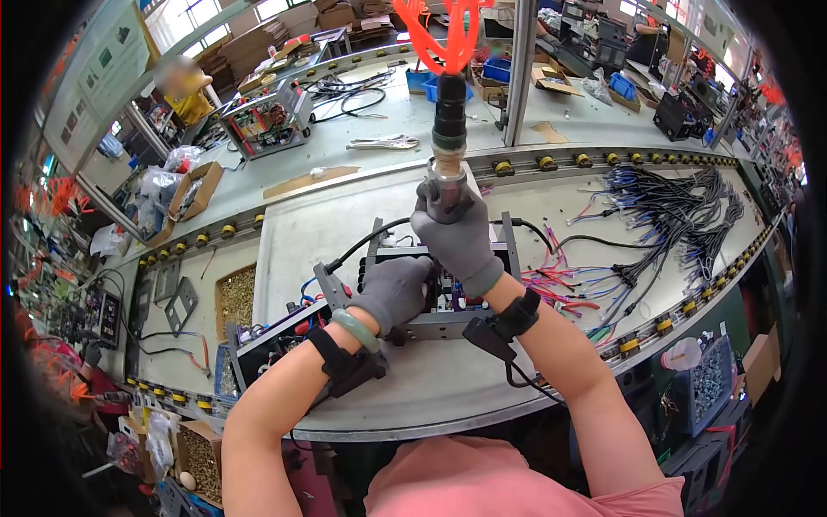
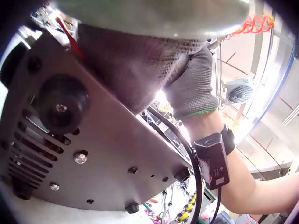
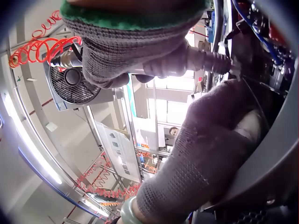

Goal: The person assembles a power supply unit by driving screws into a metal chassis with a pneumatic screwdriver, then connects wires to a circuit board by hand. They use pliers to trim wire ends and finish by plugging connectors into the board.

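Observation:
Gripped in my gloved right hand (image 1: 457, 233) is a pneumatic screwdriver (image 1: 450, 129), upright and pointing down into an open metal chassis (image 1: 435, 327). An orange coiled air hose (image 1: 444, 43) rises from its top. My gloved left hand (image 1: 392, 289) reaches into the same chassis, below and left of the right hand. In the right wrist view, the left hand (image 3: 201, 154) has its fingertips close beside the tip of the screwdriver (image 3: 170, 65); I cannot tell whether they pinch anything. The left wrist view shows a dark slotted panel (image 2: 112, 149) with rubber feet close by.
A second open chassis section (image 1: 258, 353) lies under my left forearm. Bundled black cables (image 1: 663, 215) and colored wires (image 1: 560, 289) spread at the right. Farther back are locking pliers (image 1: 383, 142) and an assembled unit (image 1: 267, 121). Roller rails (image 1: 586, 161) edge the work surface.

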Demonstrator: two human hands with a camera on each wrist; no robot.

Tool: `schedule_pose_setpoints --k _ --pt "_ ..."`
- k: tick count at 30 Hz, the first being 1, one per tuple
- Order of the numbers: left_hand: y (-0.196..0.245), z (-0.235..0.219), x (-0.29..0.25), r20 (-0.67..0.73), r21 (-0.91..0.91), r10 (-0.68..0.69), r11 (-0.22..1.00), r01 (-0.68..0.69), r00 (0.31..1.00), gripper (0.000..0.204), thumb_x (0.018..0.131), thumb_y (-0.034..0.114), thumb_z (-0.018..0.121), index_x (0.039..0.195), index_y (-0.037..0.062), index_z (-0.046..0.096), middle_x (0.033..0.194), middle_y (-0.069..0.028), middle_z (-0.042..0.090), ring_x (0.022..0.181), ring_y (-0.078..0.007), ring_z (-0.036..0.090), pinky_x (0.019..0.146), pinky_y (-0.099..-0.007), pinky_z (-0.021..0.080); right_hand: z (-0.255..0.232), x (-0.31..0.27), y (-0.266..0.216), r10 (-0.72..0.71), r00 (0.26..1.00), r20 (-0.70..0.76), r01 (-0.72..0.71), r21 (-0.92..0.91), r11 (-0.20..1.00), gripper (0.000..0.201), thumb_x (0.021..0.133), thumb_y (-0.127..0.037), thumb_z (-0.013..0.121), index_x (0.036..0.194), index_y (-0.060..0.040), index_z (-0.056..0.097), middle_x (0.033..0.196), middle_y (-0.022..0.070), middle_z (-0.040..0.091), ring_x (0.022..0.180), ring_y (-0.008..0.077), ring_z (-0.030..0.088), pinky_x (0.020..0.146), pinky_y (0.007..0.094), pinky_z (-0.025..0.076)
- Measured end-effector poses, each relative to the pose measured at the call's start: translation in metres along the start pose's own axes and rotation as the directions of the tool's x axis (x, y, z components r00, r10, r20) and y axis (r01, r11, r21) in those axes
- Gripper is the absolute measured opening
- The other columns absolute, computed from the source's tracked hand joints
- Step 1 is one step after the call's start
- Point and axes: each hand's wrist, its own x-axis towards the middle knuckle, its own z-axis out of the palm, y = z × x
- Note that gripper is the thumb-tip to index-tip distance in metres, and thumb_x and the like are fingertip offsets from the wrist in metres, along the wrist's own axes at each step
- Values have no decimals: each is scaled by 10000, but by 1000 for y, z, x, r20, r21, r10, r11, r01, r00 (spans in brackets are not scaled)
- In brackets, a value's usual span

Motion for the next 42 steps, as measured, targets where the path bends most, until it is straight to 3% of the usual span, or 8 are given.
schedule_pose_setpoints --k 8,13,18,20,21,25,31,42 --pt "-3 10 -19 -274 -278 -4 958 -75 962 282 881 105 525 1118 83 676 928 -107 674 852 -260 666 763 -392 520 -8 -5 -10 79 981 179 -106 145 984 309 756 12 668 1060 -2 613 890 4 655 821 61 604 734 239 501" --pt "6 -50 -88 -143 -920 -479 -257 -295 866 388 911 129 546 1272 -10 550 827 -9 569 724 -115 543 681 -252 472 -33 -34 -96 80 997 13 -80 320 944 414 803 53 637 1176 -117 586 977 26 599 812 91 597 639 255 520" --pt "50 11 -131 -35 -996 -326 -68 -60 945 310 932 157 472 1181 8 582 870 -12 553 676 -91 512 573 -220 419 -55 -88 -103 -157 953 260 4 505 863 391 835 2 651 1218 -40 588 1098 47 625 1046 147 605 855 298 518" --pt "72 38 -137 -141 -925 -258 379 -34 956 218 1001 230 586 1022 16 621 652 -5 519 520 -107 459 490 -279 405 -35 -142 -61 -230 971 65 232 -24 972 310 877 -24 616 1186 -52 613 1077 8 622 981 127 600 823 292 507" --pt "92 29 -133 309 -943 -339 -233 239 888 358 1023 337 518 752 104 509 585 31 438 470 -74 391 451 -234 304 -39 -150 -48 -293 956 -16 255 -450 856 241 920 -51 581 1153 -65 639 1055 -32 620 916 106 595 791 285 495" --pt "101 47 -121 297 -922 -55 -277 271 953 371 1044 320 484 726 132 453 573 46 366 462 -75 339 442 -232 272 -51 -135 -98 68 967 -246 86 566 820 429 830 29 676 1235 -56 564 1051 20 633 1003 111 606 902 292 498" --pt "101 51 -111 316 -912 -277 -352 210 908 298 1037 294 518 808 116 450 606 39 316 486 -83 296 449 -223 286 -61 -145 -100 109 944 -312 30 407 913 440 825 53 658 1237 -70 567 1080 24 635 998 100 597 880 288 487" --pt "79 58 -116 380 -718 51 -614 329 923 415 1042 460 437 799 124 445 572 43 316 438 -79 275 398 -223 240 -78 -131 -142 137 990 -38 -100 497 862 228 771 24 648 975 -67 610 865 -22 603 811 74 556 748 243 466"
